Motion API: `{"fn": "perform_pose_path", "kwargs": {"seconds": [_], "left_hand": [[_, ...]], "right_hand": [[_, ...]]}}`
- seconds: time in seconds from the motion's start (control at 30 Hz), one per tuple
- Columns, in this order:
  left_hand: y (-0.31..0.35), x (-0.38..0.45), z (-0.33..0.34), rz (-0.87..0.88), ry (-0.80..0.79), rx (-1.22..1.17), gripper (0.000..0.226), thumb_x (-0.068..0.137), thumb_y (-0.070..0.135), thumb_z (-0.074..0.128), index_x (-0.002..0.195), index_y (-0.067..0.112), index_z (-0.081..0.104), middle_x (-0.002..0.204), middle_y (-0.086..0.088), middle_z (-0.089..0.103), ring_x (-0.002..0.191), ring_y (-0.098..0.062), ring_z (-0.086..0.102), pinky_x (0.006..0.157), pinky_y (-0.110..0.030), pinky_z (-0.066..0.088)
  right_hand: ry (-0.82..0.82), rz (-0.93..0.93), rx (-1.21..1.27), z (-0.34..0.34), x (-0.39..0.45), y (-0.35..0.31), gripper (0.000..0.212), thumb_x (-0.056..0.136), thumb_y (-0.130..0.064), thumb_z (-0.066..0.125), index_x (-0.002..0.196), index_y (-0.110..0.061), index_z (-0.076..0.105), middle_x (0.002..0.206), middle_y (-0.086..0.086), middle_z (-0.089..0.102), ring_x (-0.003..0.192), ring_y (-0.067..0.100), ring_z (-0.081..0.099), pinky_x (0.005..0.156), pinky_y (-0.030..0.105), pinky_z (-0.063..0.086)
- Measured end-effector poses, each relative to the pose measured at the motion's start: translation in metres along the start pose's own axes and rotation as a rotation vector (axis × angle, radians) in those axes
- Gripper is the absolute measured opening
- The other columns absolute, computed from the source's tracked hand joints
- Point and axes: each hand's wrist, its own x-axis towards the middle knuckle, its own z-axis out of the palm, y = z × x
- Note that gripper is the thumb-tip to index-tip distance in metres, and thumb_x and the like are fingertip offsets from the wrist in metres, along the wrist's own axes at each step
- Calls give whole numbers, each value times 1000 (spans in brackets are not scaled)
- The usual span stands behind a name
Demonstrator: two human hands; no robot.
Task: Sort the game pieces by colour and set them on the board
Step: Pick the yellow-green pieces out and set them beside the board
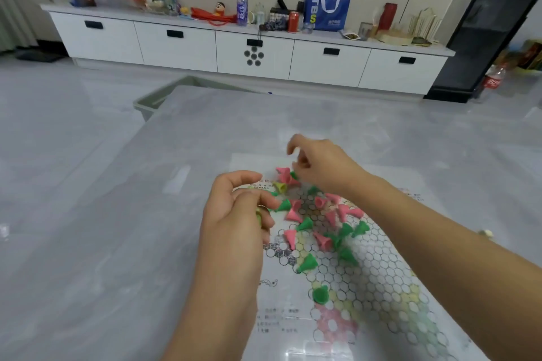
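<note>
One head-worn view looks forward and down, close over the table.

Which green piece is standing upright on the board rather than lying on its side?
The green piece nearest the camera, alone on the board below the pile. It stands on its base, seen from above; the other green pieces lie tipped over.

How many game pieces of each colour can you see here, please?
Pink pieces: about 11
Green pieces: about 10
Yellow pieces: 2, one in the left fingers
Total: about 23; blur makes the counts approximate
</note>
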Motion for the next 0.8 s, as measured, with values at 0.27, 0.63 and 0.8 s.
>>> {"fn": "perform_pose_path", "kwargs": {"seconds": [0.27,0.63,0.8], "left_hand": [[0,0,0,-2,7,-49,31,84,-3,36,82,21,57,49,9,58,39,-5,41,36,-16,34],[-1,6,-2,-271,-25,-380,21,85,-2,39,83,8,57,56,-5,59,43,-11,48,38,-18,41],[-7,4,4,-512,-54,-653,20,89,5,38,86,-1,57,75,-14,59,64,-21,59,61,-30,56]], "right_hand": [[-235,-7,-457,22,7,-42,17,90,-8,43,105,-6,50,92,8,51,74,25,48,56,31,38],[-167,120,-179,6,-6,-51,18,88,-7,46,101,-5,58,100,11,61,89,27,58,70,33,48],[-33,-54,245,-44,-52,-74,7,85,-25,59,88,-20,62,74,-12,58,67,-5,54,57,10,41]]}}
